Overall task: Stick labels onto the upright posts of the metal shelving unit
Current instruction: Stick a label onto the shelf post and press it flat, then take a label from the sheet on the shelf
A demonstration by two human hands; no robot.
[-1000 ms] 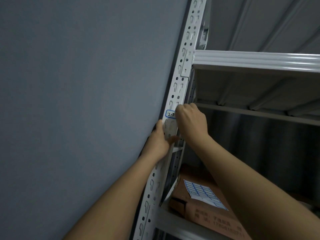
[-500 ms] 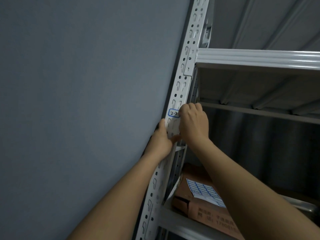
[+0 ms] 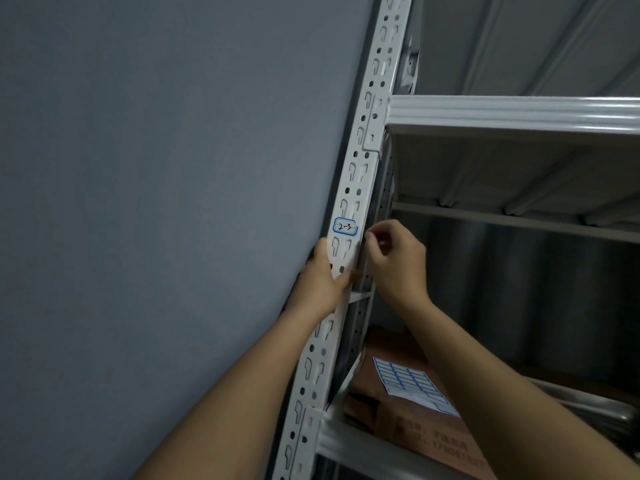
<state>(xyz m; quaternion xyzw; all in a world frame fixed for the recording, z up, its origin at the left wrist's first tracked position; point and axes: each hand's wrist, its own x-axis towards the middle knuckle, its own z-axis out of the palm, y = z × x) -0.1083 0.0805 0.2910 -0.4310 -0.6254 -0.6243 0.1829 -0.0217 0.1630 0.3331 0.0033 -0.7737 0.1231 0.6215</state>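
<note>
A grey wall [image 3: 156, 202] is flanking a white slotted post [image 3: 360, 174] wearing a label [image 3: 345, 227]; the left hand [image 3: 323, 278] is holding the post, the right hand [image 3: 394, 258] is curled, seemingly empty.

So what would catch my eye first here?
Probably the blue-bordered label marked "2-3", stuck on the white perforated post against the grey wall. Just below it the left hand holds the post, with the right hand beside the label.

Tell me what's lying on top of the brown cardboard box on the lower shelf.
A white sheet of blue-bordered blank labels lies flat on the brown cardboard box. The person's right forearm covers the box's far right side, so anything there cannot be seen.
</note>
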